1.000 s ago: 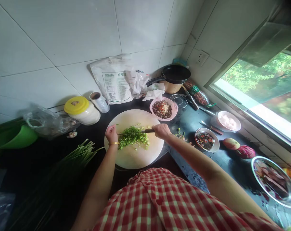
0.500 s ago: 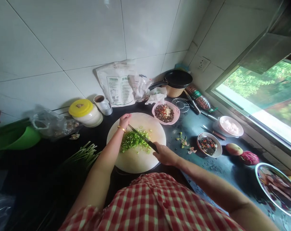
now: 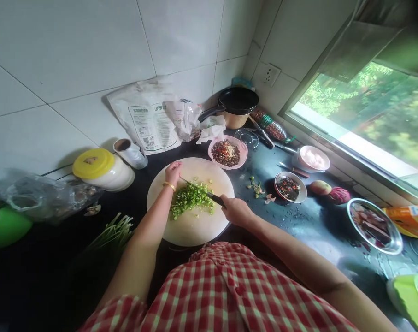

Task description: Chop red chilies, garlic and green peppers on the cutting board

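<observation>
A round white chopping board (image 3: 190, 233) lies in front of me, with a loose heap of chopped green onion (image 3: 188, 203) in its middle. My right hand (image 3: 237, 210) is wrapped round the dark handle of a kitchen knife (image 3: 214, 198). The blade slants across the heap toward the upper left, and bits of green hide much of it. At the tip end, my left hand (image 3: 174, 172) is closed with its fingers pinched on the blade. A bundle of uncut green onions (image 3: 115, 230) lies left of the board, beside my left forearm.
Behind the board stand a yellow-lidded jar (image 3: 101, 168), a plastic-wrap roll (image 3: 131, 153) and a pink bowl (image 3: 244, 159). A frying pan (image 3: 238, 100) sits at the back corner. Rightward are a small sauce bowl (image 3: 302, 193), a dragon fruit (image 3: 339, 195) and a metal bowl (image 3: 397, 246).
My view has turned to the right, bringing an orange packet and a green container into sight. The knife blade now sits lower among the chopped green onion, more covered than before.
</observation>
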Demonstrator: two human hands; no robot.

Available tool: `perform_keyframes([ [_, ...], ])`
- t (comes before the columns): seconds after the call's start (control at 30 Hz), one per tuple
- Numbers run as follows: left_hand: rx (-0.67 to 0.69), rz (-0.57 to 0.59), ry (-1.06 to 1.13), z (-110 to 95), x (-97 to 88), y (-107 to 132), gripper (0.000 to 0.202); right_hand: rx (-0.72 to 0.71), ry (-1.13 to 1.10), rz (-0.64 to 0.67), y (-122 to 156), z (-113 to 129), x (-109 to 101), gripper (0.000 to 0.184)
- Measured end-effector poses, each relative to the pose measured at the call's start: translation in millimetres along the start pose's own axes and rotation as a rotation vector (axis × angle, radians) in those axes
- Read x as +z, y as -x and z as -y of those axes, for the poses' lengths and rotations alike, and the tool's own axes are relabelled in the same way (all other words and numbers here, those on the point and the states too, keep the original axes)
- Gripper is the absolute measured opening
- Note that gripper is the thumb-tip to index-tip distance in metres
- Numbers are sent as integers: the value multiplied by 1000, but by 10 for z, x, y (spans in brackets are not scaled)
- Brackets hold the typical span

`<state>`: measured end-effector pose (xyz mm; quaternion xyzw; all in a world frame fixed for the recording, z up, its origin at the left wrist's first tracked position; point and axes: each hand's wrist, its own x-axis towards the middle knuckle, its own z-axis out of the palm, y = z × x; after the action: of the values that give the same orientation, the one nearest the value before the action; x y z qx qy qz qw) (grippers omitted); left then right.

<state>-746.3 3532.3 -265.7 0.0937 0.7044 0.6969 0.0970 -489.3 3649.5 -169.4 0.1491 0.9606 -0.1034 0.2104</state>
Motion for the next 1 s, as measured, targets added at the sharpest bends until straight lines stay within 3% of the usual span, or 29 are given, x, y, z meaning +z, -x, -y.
perform_keyframes([
  [0.13, 2, 33, -5, 92, 41, 59, 21, 70, 27, 31, -49, -28, 176, 24],
  [0.23, 68, 23, -22, 31, 43, 152, 22, 70, 0, 13, -59, -105, 301, 24],
  [0.43, -62, 11, -30, -12, 69, 92, 21, 2, 21, -42, -7, -150, 38, 24],
  [0.53, -79, 37, -66, 31, 64, 130, 20, 38, 3, -7, 18, -93, 153, 23],
  [0.67, 45, 45, -98, -88, 116, 192, 21, 79, -63, 16, 40, -108, 357, 23],
  [0.77, 80, 44, -78, -188, 255, 100, 20, 66, -61, -42, 44, -204, 244, 23],
  [0.87, 10, 74, -52, -149, 412, -24, 18, 91, -31, -52, 27, -285, 82, 23],
  [1.0, -49, 103, -72, -28, 488, -13, 17, 122, -46, 3, -19, -301, 173, 22],
])
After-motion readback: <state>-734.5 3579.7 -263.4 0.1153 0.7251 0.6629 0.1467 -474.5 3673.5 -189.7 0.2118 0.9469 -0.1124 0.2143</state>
